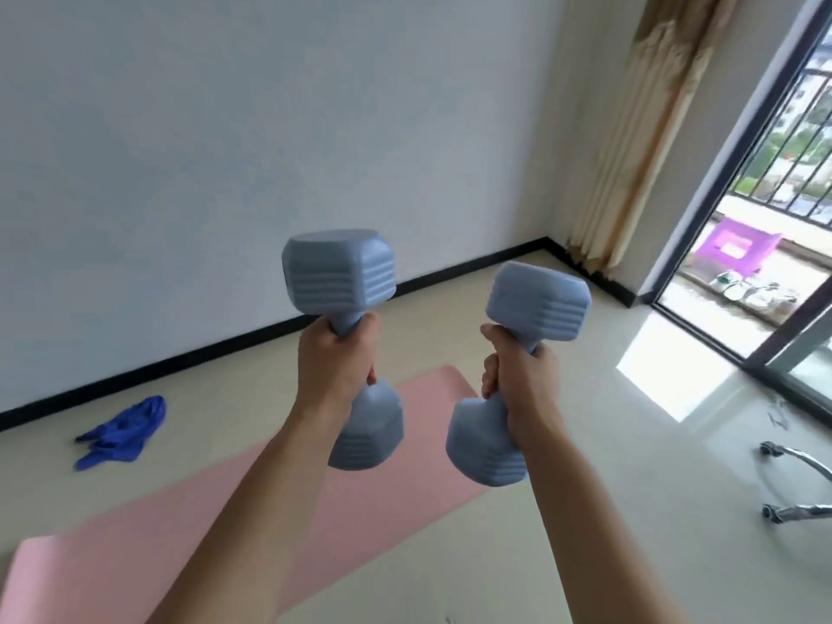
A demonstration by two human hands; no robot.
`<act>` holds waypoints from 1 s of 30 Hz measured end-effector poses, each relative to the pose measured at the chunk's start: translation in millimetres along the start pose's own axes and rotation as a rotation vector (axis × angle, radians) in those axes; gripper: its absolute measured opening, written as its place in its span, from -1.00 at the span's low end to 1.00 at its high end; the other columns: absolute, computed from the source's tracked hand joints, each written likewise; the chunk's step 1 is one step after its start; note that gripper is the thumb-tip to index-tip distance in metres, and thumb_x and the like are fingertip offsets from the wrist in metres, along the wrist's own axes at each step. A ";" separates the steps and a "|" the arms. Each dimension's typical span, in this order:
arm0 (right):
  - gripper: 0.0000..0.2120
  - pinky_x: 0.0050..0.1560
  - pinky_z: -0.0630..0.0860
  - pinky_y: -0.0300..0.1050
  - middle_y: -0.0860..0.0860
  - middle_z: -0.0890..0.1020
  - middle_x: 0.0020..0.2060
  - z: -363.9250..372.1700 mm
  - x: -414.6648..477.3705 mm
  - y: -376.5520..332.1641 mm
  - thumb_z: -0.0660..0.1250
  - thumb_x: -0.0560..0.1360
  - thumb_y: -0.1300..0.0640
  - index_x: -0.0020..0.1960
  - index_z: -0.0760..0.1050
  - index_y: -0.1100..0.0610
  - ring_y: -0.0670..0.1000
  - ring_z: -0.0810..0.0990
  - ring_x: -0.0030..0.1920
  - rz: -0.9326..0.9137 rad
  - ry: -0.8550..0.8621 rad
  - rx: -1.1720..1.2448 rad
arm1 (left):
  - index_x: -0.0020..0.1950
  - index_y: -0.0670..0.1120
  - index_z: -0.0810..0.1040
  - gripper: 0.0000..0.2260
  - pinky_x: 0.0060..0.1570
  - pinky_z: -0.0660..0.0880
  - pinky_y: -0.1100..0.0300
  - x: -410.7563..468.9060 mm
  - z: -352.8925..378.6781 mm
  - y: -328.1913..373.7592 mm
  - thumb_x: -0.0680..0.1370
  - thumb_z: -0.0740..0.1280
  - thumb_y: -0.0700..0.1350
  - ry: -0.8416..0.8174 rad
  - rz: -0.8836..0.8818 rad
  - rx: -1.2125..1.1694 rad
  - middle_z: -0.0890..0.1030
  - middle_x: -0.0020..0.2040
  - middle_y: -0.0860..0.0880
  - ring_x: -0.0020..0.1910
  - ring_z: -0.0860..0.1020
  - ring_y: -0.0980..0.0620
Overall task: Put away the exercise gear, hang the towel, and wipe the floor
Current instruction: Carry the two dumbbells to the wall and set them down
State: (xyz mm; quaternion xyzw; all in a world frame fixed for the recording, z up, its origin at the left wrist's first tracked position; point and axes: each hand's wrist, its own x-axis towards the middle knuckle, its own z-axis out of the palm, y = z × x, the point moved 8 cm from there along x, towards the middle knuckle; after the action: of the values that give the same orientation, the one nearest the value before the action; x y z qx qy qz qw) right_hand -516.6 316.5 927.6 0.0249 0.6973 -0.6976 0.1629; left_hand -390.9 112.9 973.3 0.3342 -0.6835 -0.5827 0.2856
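Now both hands raised: left hand (335, 362) grips left dumbbell (338, 271), right hand (522, 376) grips right dumbbell (538, 301).

Single view, worn on the head, facing forward and down along both bare forearms. Very near the left hand (335, 367) round the left dumbbell (340, 272) and the right hand (517, 380) round the right dumbbell (538, 301), both mid-frame. Farther off and below, the pink mat (112, 547) on the floor (585, 511); beyond it, the white wall (225, 128) straight ahead. Wide-angle and rolled, with the black skirting (225, 347) climbing rightward and the glass door (697, 218) leaning at the right edge.
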 end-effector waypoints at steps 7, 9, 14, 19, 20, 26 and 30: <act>-0.79 -0.42 0.34 -0.09 0.15 0.41 -0.44 -154.5 108.4 -66.5 0.41 0.46 0.13 -0.24 0.42 0.18 0.07 0.35 -0.43 -0.100 0.063 0.015 | -0.40 -0.17 0.39 -0.78 -0.34 0.42 0.07 11.9 209.1 51.8 0.42 0.33 -0.18 -0.109 0.043 -0.128 0.37 -0.46 -0.16 -0.43 0.35 -0.10; -0.82 -0.45 0.32 -0.11 0.17 0.41 -0.42 -194.3 144.9 -88.1 0.41 0.46 0.16 -0.22 0.44 0.18 0.08 0.33 -0.41 -0.134 0.082 -0.001 | -0.37 -0.16 0.41 -0.80 -0.35 0.41 0.07 19.0 265.7 63.6 0.43 0.34 -0.20 -0.148 0.030 -0.163 0.38 -0.46 -0.14 -0.43 0.34 -0.09; -0.82 -0.48 0.29 -0.13 0.17 0.39 -0.40 -259.9 227.2 -121.3 0.41 0.47 0.19 -0.23 0.44 0.19 0.10 0.31 -0.38 -0.151 0.106 -0.034 | -0.36 -0.16 0.42 -0.81 -0.36 0.39 0.07 47.1 372.1 81.0 0.44 0.34 -0.21 -0.194 -0.012 -0.176 0.38 -0.48 -0.12 -0.47 0.34 -0.06; -0.80 -0.45 0.29 -0.10 0.16 0.38 -0.41 -285.3 318.5 -130.4 0.41 0.46 0.19 -0.24 0.41 0.19 0.11 0.31 -0.38 -0.126 0.093 -0.032 | -0.35 -0.17 0.44 -0.83 -0.37 0.39 0.08 102.8 457.7 86.3 0.43 0.33 -0.21 -0.214 -0.020 -0.176 0.38 -0.48 -0.12 -0.45 0.34 -0.06; -0.79 -0.44 0.29 -0.10 0.16 0.38 -0.42 -288.1 343.8 -132.6 0.42 0.46 0.19 -0.25 0.41 0.19 0.10 0.31 -0.39 -0.121 0.088 -0.030 | -0.35 -0.17 0.44 -0.83 -0.37 0.38 0.08 119.9 478.1 85.1 0.43 0.33 -0.22 -0.213 -0.020 -0.182 0.38 -0.47 -0.13 -0.45 0.33 -0.07; -0.73 -0.46 0.32 -0.10 0.16 0.38 -0.48 -298.3 512.1 -164.0 0.41 0.46 0.22 -0.32 0.37 0.18 0.07 0.33 -0.48 -0.135 0.099 -0.100 | -0.43 -0.15 0.37 -0.76 -0.35 0.37 0.07 244.1 602.4 74.7 0.43 0.32 -0.23 -0.205 -0.040 -0.214 0.37 -0.50 -0.12 -0.46 0.33 -0.07; -0.80 -0.45 0.24 -0.10 0.16 0.35 -0.38 -303.7 618.7 -200.4 0.42 0.46 0.22 -0.22 0.40 0.18 0.12 0.25 -0.36 -0.119 0.099 -0.123 | -0.38 -0.18 0.38 -0.80 -0.32 0.36 0.07 329.3 675.3 83.7 0.42 0.32 -0.21 -0.200 -0.101 -0.220 0.36 -0.50 -0.13 -0.45 0.32 -0.07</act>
State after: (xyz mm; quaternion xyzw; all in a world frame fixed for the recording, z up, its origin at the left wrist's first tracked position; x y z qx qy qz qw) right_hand -1212.6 490.0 950.9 0.0076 0.7463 -0.6597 0.0878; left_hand -1129.9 270.0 949.8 0.2752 -0.6229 -0.6981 0.2213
